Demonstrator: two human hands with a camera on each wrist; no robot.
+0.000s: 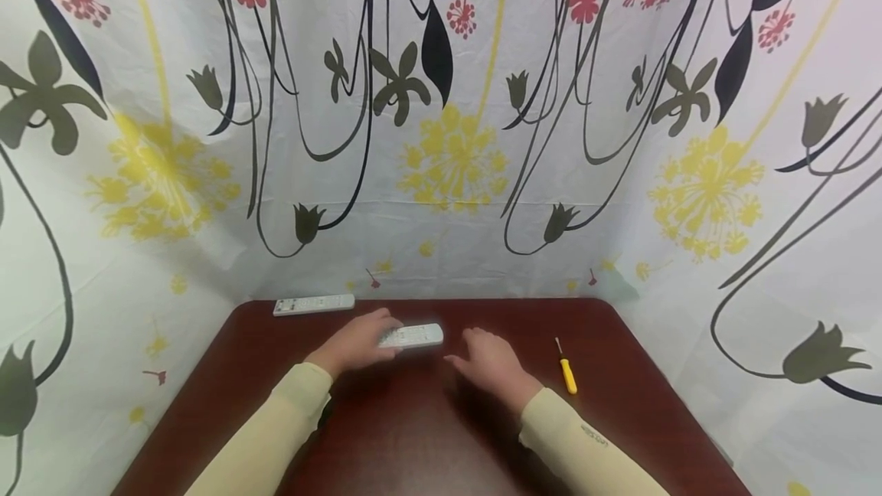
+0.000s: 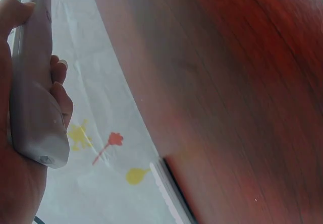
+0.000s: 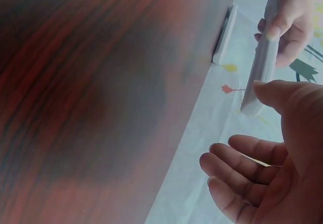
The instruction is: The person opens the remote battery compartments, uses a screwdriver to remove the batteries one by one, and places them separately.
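Observation:
My left hand (image 1: 364,339) grips a white remote control (image 1: 422,336) by one end, thumb on one side and fingers on the other. In the left wrist view the remote control (image 2: 36,77) is held up off the dark red table, its rounded end toward the wrist. To the right of the remote's free end is my right hand (image 1: 491,362), holding nothing. Its fingers (image 3: 237,176) are loosely bent and spread from the thumb, as the right wrist view shows; the thumb tip overlaps the remote control (image 3: 262,65) in that view.
A second white remote control (image 1: 314,305) lies at the table's back left edge. On the right lies a screwdriver (image 1: 566,370) with a yellow handle. The dark red table (image 1: 406,435) is bordered at the back and sides by a flower-patterned curtain (image 1: 455,251).

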